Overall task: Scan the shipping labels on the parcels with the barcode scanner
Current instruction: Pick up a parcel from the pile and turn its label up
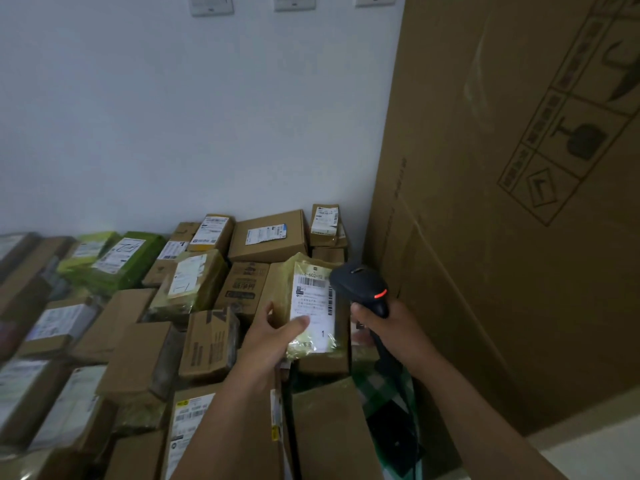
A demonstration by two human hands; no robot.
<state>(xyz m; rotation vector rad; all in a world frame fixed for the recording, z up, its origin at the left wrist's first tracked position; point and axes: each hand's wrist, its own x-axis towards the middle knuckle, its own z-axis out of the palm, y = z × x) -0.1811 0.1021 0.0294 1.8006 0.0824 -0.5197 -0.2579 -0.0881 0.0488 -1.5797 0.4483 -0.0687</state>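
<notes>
Gripping the black barcode scanner [360,287] by its handle with the right hand [379,329], curled fully round it, scanner head uppermost and showing an orange-red light. Holding a yellow-wrapped parcel [287,299] in the left hand [270,337], with the thumb laid across the lower part of the white shipping label [311,303] and the other fingers hidden behind. Raised above the pile of parcels [207,271] that lies along the white wall, label turned toward the camera, long axis roughly upright. Sits immediately left of the scanner head, close enough that contact cannot be ruled out. Carries barcodes along the label's top and down its right edge, the edge nearest the scanner. Cannot tell which way the scanner's window points from here. Judged as mid-scan or just short of it: likely calls for swinging the scanner head leftward onto the label, or tipping the parcel to face it. Stands beside a tall cardboard carton [502,220] on the right.
</notes>
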